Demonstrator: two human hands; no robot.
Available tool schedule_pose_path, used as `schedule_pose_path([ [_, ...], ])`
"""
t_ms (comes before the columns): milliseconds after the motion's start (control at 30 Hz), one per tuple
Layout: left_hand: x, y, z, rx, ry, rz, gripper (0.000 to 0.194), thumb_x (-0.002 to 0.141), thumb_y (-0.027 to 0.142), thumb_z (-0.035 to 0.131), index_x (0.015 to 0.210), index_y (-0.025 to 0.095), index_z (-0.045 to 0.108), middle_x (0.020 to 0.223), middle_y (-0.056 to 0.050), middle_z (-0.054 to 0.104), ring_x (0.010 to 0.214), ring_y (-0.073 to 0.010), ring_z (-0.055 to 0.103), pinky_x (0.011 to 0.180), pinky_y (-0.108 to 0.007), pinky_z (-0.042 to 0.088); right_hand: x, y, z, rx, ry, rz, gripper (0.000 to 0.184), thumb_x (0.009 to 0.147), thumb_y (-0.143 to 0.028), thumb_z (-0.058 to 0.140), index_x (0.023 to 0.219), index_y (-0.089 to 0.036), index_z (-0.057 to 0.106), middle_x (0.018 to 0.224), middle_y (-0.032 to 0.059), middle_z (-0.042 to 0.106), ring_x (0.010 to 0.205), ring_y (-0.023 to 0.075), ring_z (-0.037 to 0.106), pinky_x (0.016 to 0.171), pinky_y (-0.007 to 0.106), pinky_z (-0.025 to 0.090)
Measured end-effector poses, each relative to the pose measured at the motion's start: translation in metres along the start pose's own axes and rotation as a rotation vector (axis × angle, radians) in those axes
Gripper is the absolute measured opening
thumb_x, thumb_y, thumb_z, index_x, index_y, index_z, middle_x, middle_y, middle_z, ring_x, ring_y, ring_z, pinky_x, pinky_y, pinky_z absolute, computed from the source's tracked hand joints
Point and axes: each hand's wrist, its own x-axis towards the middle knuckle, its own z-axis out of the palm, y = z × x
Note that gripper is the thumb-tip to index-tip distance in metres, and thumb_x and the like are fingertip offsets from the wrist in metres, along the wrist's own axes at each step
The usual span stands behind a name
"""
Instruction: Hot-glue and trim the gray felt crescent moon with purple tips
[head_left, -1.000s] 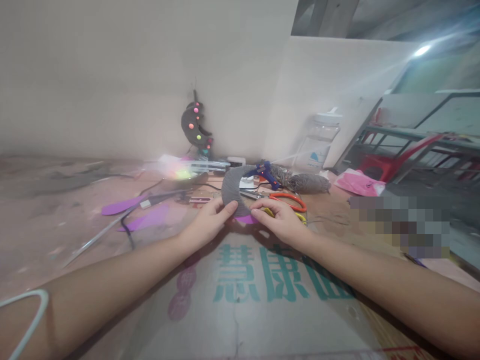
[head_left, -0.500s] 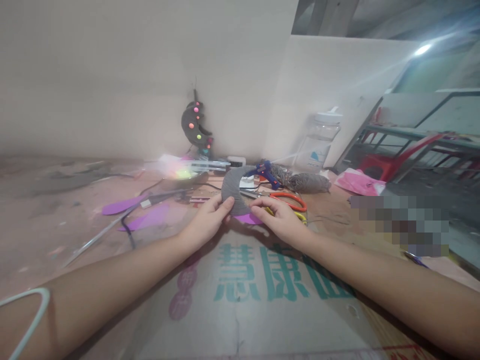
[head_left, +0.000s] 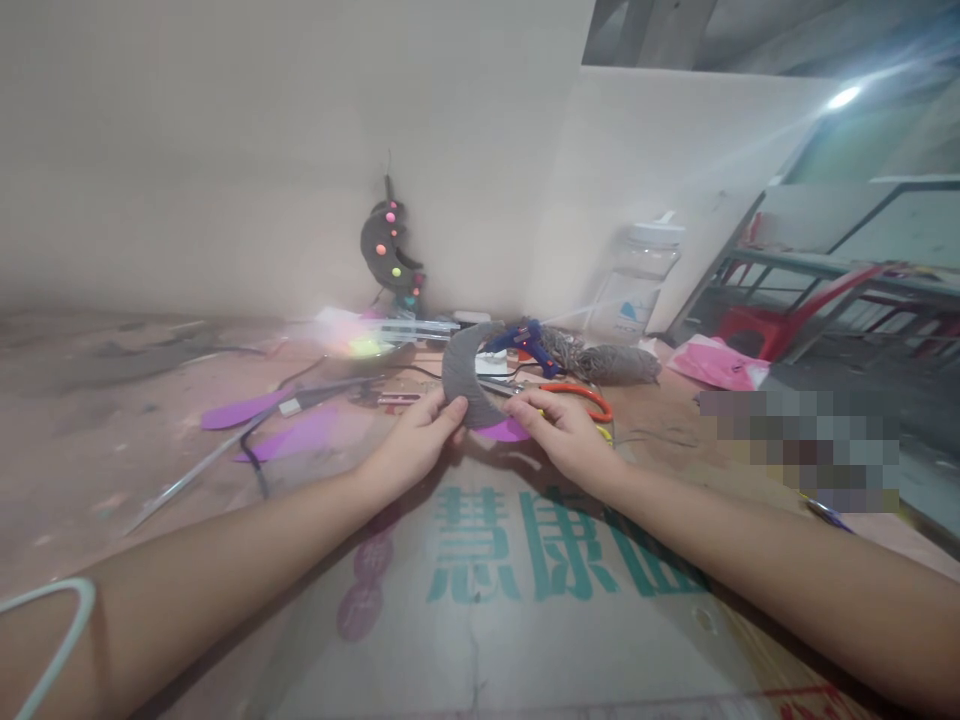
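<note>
Between my hands, above the cardboard, is a crescent moon wrapped in grey yarn (head_left: pixel 463 372). My left hand (head_left: pixel 426 428) is closed on its lower left edge, thumb on the front. At the lower right tip, my right hand (head_left: pixel 561 432) pinches the crescent's end, where a purple piece (head_left: pixel 504 430) shows below the yarn; how the two are joined I cannot tell. Just behind lie orange-handled scissors (head_left: pixel 585 398) and a blue glue gun (head_left: pixel 529 345). A yellow handle is mostly hidden by my right hand.
Purple cut pieces (head_left: pixel 247 409) and a cable lie at left. A decorated dark crescent (head_left: pixel 386 247) leans on the wall. Grey yarn (head_left: pixel 619 365), a water bottle (head_left: pixel 637 280) and a pink packet (head_left: pixel 718 363) stand at back right. Printed cardboard (head_left: pixel 480 650) covers the front.
The crescent has tilted slightly in my hands, and more of the purple piece shows beside my right fingers. Both hands keep their hold, with the right thumb shifted a little.
</note>
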Motion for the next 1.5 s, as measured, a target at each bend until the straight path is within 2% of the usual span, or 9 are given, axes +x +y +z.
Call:
schedule_pose_path([
  [167,-0.002,0.005,0.001,-0.031,0.068,-0.020,0.036,0.089,0.051,0.052,0.073,0.020,0.045,0.058,0.006,0.046,0.049,-0.0082,0.040,0.048,-0.021,0.033,0.000,-0.003,0.000,0.090,-0.037,0.070,0.022,0.087,-0.041,0.058,0.090,-0.019,0.060,0.084,0.0015,0.065,0.075,0.0169,0.062,0.068,0.027,0.048],
  [267,-0.002,0.006,0.002,-0.046,0.078,-0.031,0.038,0.088,0.053,0.052,0.071,0.019,0.045,0.059,0.006,0.046,0.049,-0.0083,0.042,0.049,-0.021,0.035,-0.001,-0.006,0.001,-0.006,-0.029,0.072,0.020,0.085,-0.039,0.060,0.085,-0.020,0.059,0.076,0.0001,0.063,0.072,0.0173,0.061,0.065,0.028,0.047],
  [500,0.000,0.004,-0.002,0.059,0.085,0.014,0.040,0.081,0.056,0.063,0.090,0.016,0.061,0.079,-0.003,0.065,0.067,-0.0145,0.056,0.062,-0.025,0.044,-0.003,-0.002,0.005,-0.241,0.118,-0.190,0.008,0.084,-0.025,0.059,0.078,-0.020,0.057,0.074,0.0016,0.064,0.069,0.0161,0.057,0.065,0.028,0.044],
  [733,0.000,-0.005,-0.003,0.067,0.135,-0.168,0.055,0.080,0.067,0.055,0.070,0.015,0.064,0.074,-0.006,0.068,0.075,-0.0198,0.062,0.072,-0.030,0.046,-0.006,0.000,0.003,-0.473,-0.053,-0.465,0.008,0.089,-0.023,0.058,0.081,-0.020,0.059,0.072,0.0028,0.063,0.070,0.0172,0.053,0.068,0.030,0.039],
  [1000,0.001,0.007,-0.002,0.163,0.216,-0.053,0.052,0.082,0.064,0.056,0.059,0.017,0.059,0.058,-0.003,0.061,0.061,-0.0164,0.056,0.064,-0.028,0.042,-0.010,-0.007,-0.001,-0.439,-0.134,-0.519,0.024,0.091,-0.040,0.061,0.101,-0.018,0.060,0.091,0.0084,0.068,0.083,0.0210,0.058,0.076,0.034,0.043],
  [1133,0.001,0.005,0.002,-0.006,0.237,-0.104,0.052,0.075,0.066,0.061,0.059,0.018,0.054,0.056,0.000,0.056,0.056,-0.0140,0.053,0.059,-0.027,0.042,0.007,-0.001,-0.015,-0.475,-0.005,-0.353,0.014,0.092,-0.030,0.055,0.087,-0.019,0.059,0.086,0.0064,0.066,0.083,0.0203,0.059,0.078,0.034,0.044],
  [1233,0.002,0.002,0.003,-0.056,0.231,-0.142,0.050,0.073,0.065,0.064,0.063,0.017,0.055,0.059,0.001,0.056,0.057,-0.0128,0.053,0.058,-0.026,0.042,0.029,0.017,-0.034,-0.425,0.171,-0.020,0.014,0.089,-0.032,0.056,0.084,-0.019,0.058,0.083,0.0042,0.065,0.080,0.0188,0.060,0.074,0.032,0.047],
  [1300,0.003,-0.001,0.002,-0.017,0.218,-0.147,0.049,0.074,0.063,0.064,0.064,0.016,0.056,0.061,0.001,0.057,0.058,-0.0125,0.053,0.058,-0.025,0.041,0.045,0.034,-0.047,-0.415,0.237,0.182,0.017,0.087,-0.030,0.059,0.097,-0.016,0.059,0.090,0.0052,0.067,0.082,0.0180,0.062,0.078,0.032,0.050],
  [1500,0.004,-0.002,0.002,-0.045,0.191,-0.171,0.047,0.074,0.063,0.063,0.064,0.017,0.054,0.061,0.002,0.057,0.058,-0.0130,0.054,0.058,-0.025,0.042,0.091,0.073,-0.061,-0.493,0.166,0.269,0.049,0.081,-0.020,0.065,0.127,-0.008,0.054,0.124,0.0180,0.064,0.103,0.0213,0.064,0.090,0.034,0.050],
])
